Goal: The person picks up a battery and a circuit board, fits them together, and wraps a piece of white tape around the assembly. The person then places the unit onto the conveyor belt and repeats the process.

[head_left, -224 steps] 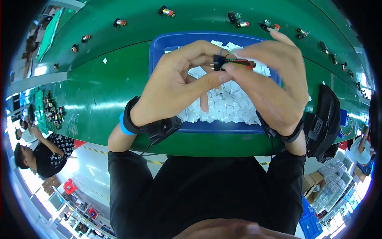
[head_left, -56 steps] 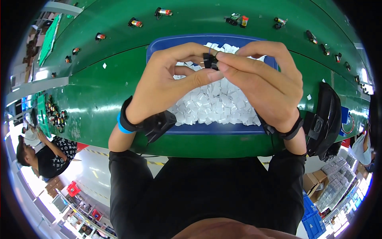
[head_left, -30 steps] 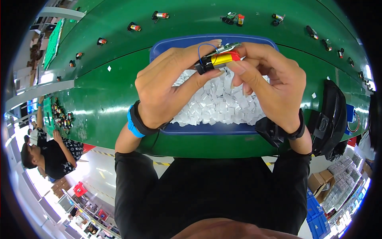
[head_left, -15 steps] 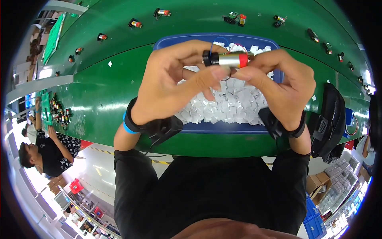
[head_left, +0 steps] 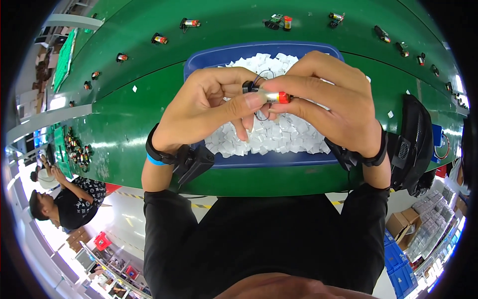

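Wired cylinder [head_left: 274, 97] has shifted nearer you since the last frame, pinched by your left hand [head_left: 199, 107] and right hand [head_left: 341, 102]. Beneath them: blue bin [head_left: 279, 160], white slips [head_left: 271, 135]. Beyond: similar units [head_left: 190, 23] on bench [head_left: 124, 124]. Silver body, red end; fingers [head_left: 301, 86] hide part.

Assembly workshop: long green bench [head_left: 124, 127], spaced-out battery units [head_left: 190, 23], blue crates [head_left: 398, 266], striped floor tape [head_left: 201, 206]

We are pointing our left hand [head_left: 199, 110] toward two o'clock, right hand [head_left: 351, 112] toward ten; both are pinching.
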`<state>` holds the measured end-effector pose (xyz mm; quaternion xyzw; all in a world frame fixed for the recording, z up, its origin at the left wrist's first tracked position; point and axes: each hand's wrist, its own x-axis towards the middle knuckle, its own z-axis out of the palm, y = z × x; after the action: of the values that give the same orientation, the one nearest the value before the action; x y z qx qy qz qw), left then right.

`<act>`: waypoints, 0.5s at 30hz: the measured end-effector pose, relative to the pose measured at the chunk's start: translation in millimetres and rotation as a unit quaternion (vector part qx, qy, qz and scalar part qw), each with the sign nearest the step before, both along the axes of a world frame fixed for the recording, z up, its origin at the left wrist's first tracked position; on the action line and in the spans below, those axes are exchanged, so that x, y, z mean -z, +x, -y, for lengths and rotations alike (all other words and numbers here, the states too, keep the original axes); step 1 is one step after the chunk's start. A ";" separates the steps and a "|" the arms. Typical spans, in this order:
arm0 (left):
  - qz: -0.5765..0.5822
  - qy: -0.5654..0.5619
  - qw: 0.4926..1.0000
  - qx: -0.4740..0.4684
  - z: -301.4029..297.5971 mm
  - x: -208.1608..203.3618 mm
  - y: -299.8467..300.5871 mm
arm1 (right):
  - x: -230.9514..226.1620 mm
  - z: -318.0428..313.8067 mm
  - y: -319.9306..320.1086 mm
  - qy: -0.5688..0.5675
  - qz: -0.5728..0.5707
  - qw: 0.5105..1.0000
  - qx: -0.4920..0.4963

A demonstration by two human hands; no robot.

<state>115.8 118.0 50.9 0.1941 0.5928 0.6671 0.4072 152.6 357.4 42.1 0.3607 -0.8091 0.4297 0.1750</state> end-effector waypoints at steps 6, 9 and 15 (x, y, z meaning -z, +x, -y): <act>-0.025 -0.004 1.000 0.003 1.7 7.7 -1.7 | 0.2 0.8 -2.2 0.020 0.033 0.999 -0.009; 0.078 0.065 0.987 -0.126 -9.3 8.5 3.5 | -12.2 7.0 -5.7 0.014 -0.050 0.987 0.152; 0.054 0.074 0.989 -0.120 -8.1 10.2 7.3 | -0.4 9.8 3.3 0.047 -0.132 0.984 0.114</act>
<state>123.1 126.1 40.7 0.1148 0.5380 0.7628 0.3399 155.8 347.7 42.5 0.3274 -0.8339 0.3172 0.3113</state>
